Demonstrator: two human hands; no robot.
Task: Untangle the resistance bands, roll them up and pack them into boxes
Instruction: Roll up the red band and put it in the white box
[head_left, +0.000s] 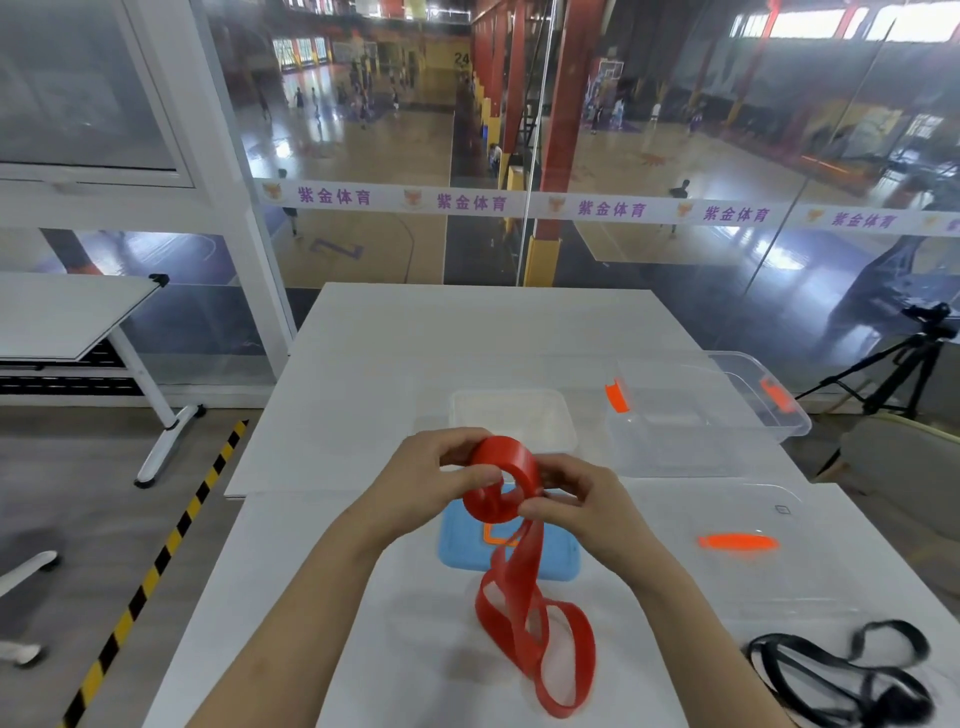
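**Red band half rolled between both hands**

We hold the red resistance band (519, 551) up above the white worktop (363, 364), with both hands clamped on it. Our left hand (431, 467) grips the rolled part (511, 465) from the left, fingers curled over its top and thumb under it. Our right hand (576, 499) pinches the band at the roll's lower right edge, where the loose length leaves the coil. The roll sits between the two hands, touching both.

From the roll the unrolled length hangs down toward us in twisted loops (540, 654), and its lowest loop rests on the worktop near the front edge.

Directly under the hands lies a flat blue lid (457, 540), partly hidden by the band. Just beyond the hands stands a small translucent box (511, 410). To its right is a larger clear box (701, 421) with orange latches. A clear lid (779, 571) with an orange latch lies flat to the right of our right hand. A black band (841, 670) lies in a loose tangle at the near right corner, well apart from the red one.
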